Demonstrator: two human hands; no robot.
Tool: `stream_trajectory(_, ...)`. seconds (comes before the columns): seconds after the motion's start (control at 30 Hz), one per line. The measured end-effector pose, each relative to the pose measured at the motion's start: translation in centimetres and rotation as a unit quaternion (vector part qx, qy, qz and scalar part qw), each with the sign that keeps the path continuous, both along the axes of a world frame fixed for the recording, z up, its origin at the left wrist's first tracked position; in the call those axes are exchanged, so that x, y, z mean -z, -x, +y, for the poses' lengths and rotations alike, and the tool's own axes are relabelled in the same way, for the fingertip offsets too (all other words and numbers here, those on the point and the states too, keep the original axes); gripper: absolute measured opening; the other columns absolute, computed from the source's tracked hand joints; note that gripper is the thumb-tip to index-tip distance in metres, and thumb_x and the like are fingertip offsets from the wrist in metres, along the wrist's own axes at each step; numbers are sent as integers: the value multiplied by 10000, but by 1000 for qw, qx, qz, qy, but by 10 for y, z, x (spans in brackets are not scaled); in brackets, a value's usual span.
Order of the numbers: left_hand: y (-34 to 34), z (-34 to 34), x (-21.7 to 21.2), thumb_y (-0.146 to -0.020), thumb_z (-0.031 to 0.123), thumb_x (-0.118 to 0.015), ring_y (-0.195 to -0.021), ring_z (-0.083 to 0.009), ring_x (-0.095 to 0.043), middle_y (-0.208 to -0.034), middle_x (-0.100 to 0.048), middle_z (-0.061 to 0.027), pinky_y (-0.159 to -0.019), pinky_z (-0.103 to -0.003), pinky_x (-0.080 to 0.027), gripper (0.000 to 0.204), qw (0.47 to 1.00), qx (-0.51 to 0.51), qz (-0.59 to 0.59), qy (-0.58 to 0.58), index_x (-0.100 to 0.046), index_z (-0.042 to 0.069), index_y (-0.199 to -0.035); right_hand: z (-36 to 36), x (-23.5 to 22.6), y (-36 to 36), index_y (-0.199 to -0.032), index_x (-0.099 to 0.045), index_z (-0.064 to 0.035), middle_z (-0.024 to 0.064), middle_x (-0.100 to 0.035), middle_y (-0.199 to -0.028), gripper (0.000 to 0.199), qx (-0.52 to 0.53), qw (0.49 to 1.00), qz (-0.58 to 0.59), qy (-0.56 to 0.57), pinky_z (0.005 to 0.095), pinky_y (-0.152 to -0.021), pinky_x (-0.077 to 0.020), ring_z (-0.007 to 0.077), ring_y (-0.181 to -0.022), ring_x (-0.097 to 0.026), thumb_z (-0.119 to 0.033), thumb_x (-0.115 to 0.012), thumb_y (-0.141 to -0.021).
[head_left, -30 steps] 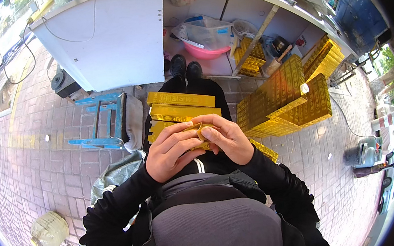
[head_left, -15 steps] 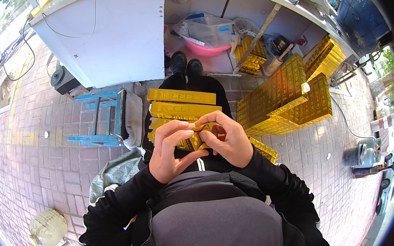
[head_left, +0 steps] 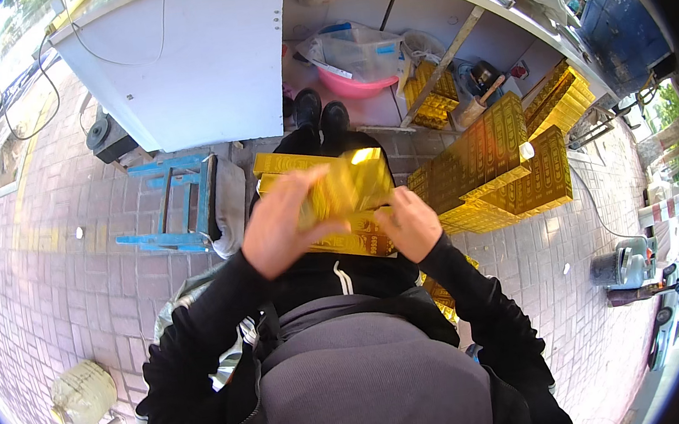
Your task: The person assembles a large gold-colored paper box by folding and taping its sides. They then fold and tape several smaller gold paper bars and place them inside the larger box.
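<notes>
A shiny gold foil piece (head_left: 361, 180), box-like and smeared by motion, is up over my lap. My left hand (head_left: 275, 232) has its fingers and thumb around the left side of it. My right hand (head_left: 415, 227) is at its lower right corner, fingers bent and blurred; whether they touch it I cannot tell. Beneath, across my thighs, lie several flat gold foil bundles (head_left: 351, 242) with embossed patterns, partly covered by my hands and the raised piece.
Tall gold foil stacks (head_left: 476, 163) stand on the paving to my right. A blue stool frame (head_left: 180, 205) is at my left. Ahead are a white counter (head_left: 181, 71) and, under it, a pink basin (head_left: 354, 83). A cloudy plastic jug (head_left: 84, 393) lies at the lower left.
My hands have moved apart and a little forward from a close pinch near my waist. The gold foil piece now appears larger and farther forward, exposing more of the bundles on my lap.
</notes>
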State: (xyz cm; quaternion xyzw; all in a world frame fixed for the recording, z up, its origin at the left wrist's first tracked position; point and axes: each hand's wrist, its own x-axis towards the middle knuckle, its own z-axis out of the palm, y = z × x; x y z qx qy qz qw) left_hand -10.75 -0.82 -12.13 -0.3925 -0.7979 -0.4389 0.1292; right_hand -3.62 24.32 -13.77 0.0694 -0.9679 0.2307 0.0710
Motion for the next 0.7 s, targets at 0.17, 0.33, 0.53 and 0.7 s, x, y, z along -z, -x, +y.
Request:
stream_trajectory(0.17,82,36,24,-706,430,-841,-1035,-335,-578,-1097,-597,-122,-927,-445,-459,696,975,29,22,221,-580,53,-1230,-7,61,-6,-1176,-556,-32,158,-549,-1236,521,-132,982,-39,-126,473,-981,-451,353,-1196,-502,-310,-772,-792)
stream_trajectory(0.33,104,51,68,-619,482,-872,-1189,-390,-546,-1255,-594,-191,-1090,-458,-372,985,928,18,-79,363,-438,51,-1391,-7,83,-8,-1255,-512,-36,191,-430,-1406,702,-141,972,-66,-175,494,-1046,-405,382,-1291,-421,-369,-827,-723)
stream_trajectory(0.53,114,53,67,-638,450,-863,-1182,-381,-575,-1258,-604,-203,-1043,-446,-448,1010,904,58,-83,415,-387,43,-1430,-10,92,-4,-1358,-433,-2,232,-399,-1443,888,-117,970,-48,-208,489,-1103,-346,398,-1306,-403,-411,-847,-687)
stream_trajectory(0.7,117,54,62,-643,437,-852,-1138,-380,-607,-1234,-618,-209,-1002,-440,-487,982,902,77,-85,417,-405,38,-1421,-10,93,12,-1421,-367,17,223,-461,-1375,997,-134,970,-77,-187,473,-1105,-351,382,-1285,-430,-411,-853,-663)
